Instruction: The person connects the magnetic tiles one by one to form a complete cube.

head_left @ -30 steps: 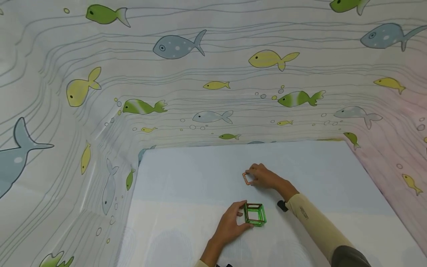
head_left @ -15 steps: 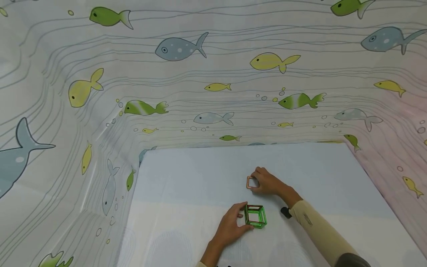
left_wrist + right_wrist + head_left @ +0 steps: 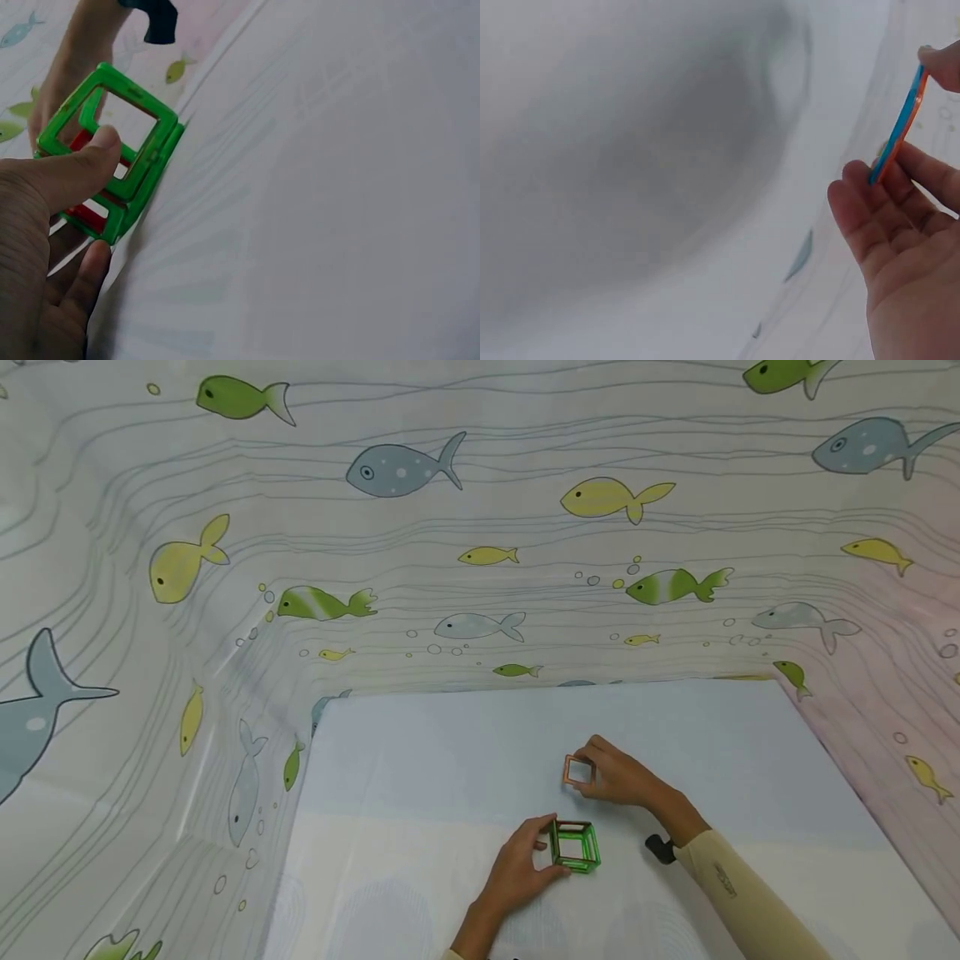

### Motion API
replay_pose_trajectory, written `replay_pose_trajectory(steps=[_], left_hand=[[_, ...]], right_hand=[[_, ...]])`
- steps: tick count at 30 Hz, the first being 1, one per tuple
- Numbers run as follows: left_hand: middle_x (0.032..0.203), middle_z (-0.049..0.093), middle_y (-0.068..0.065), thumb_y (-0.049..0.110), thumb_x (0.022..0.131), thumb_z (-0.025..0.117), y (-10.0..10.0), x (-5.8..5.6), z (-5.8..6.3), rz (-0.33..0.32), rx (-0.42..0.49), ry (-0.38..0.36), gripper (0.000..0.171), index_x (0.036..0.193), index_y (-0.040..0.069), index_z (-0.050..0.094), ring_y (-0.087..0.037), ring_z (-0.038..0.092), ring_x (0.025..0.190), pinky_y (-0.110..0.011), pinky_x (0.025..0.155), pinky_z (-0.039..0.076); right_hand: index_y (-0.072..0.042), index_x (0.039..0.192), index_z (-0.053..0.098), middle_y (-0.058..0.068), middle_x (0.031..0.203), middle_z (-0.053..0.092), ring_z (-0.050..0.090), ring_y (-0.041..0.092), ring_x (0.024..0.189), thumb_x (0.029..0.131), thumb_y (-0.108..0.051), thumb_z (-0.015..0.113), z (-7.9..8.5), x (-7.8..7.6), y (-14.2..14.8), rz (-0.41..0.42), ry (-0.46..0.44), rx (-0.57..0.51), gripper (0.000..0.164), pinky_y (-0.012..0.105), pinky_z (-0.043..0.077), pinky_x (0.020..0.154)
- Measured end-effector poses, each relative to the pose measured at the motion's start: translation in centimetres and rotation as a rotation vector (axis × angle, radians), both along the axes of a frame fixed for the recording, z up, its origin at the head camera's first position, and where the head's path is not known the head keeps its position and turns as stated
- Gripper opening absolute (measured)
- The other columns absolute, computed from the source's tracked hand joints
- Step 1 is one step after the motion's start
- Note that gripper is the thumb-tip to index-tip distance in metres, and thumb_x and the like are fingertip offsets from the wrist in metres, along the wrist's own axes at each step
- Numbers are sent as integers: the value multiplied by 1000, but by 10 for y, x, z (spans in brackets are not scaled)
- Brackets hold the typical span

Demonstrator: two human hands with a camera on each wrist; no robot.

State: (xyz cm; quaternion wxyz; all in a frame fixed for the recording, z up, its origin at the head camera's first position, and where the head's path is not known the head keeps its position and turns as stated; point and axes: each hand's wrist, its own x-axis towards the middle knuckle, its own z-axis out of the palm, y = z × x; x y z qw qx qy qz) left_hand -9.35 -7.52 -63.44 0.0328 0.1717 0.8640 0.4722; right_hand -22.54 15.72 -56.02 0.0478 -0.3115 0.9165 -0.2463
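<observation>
My left hand point(image 3: 517, 867) holds a small open-framed cube of green magnetic tiles point(image 3: 577, 863) with some red bars, on the table. In the left wrist view the thumb lies across one face of this cube point(image 3: 139, 95), and fingers are at its lower side. Farther back, my right hand point(image 3: 622, 777) pinches one square frame tile point(image 3: 567, 770), which looks orange from the head. The right wrist view shows the tile point(image 3: 901, 124) edge-on, one side blue and the other orange, between thumb and fingers. The tile is apart from the cube.
A white-covered table point(image 3: 420, 752) lies under both hands. Behind it and at both sides hangs a cloth point(image 3: 420, 552) printed with fish and wavy lines. A black device point(image 3: 660, 849) sits at the right wrist.
My right hand has drawn the tile slightly right and turned it, so its square opening shows more fully. The left hand and the green cube stay nearly in place.
</observation>
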Motion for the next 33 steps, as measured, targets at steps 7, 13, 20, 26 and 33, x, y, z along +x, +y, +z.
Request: replay_pose_trajectory(steps=[7, 13, 20, 26, 33], left_hand=[[135, 58, 7, 40, 80, 83, 1, -1, 1, 23, -21, 6, 82, 149, 26, 41, -4, 62, 104, -22, 88, 55], [134, 58, 7, 40, 80, 82, 1, -1, 0, 20, -12, -3, 82, 149, 25, 41, -4, 62, 104, -20, 89, 55], [135, 57, 6, 39, 81, 82, 1, -2, 1, 9, -5, 10, 82, 149, 28, 40, -5, 62, 106, -18, 89, 54], [135, 58, 7, 40, 81, 82, 1, -1, -1, 9, -13, 16, 81, 149, 28, 40, -4, 62, 104, -19, 88, 54], [136, 57, 8, 41, 81, 81, 2, -1, -3, 10, -11, 19, 82, 150, 28, 39, -3, 62, 104, -19, 88, 54]], right_hand=[[-8, 120, 63, 4, 112, 59, 57, 8, 92, 83, -27, 80, 24, 21, 3, 51, 34, -73, 45, 27, 56, 76], [-14, 123, 63, -8, 114, 57, 56, 5, 99, 83, -27, 79, 36, 45, 2, 95, 73, -57, 45, 28, 57, 81], [-11, 124, 63, -9, 114, 56, 51, 8, 102, 82, -22, 79, 33, 66, 0, 152, 135, -75, 47, 26, 54, 82], [-9, 125, 62, -4, 116, 57, 52, 9, 103, 83, -24, 80, 25, 78, -3, 187, 132, -81, 47, 26, 53, 82], [-7, 124, 62, -2, 117, 57, 52, 8, 104, 81, -24, 82, 16, 86, -6, 192, 167, -57, 50, 27, 54, 83]])
